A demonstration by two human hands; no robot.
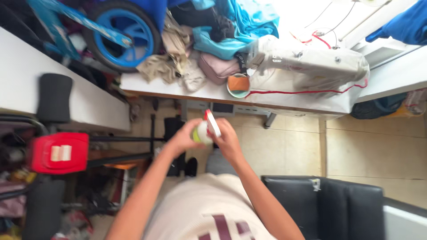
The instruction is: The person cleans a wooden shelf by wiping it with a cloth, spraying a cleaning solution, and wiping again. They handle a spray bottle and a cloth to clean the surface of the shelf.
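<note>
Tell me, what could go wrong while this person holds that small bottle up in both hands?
1. The small bottle with its red-and-white cap is held in mid-air between the left hand and right hand, over the tiled floor; a slip would probably drop it there.
2. If the cap is open, the contents might spill onto the person's light shirt directly below.
3. The heaped clothes at the table's edge could slide off if bumped.
</note>
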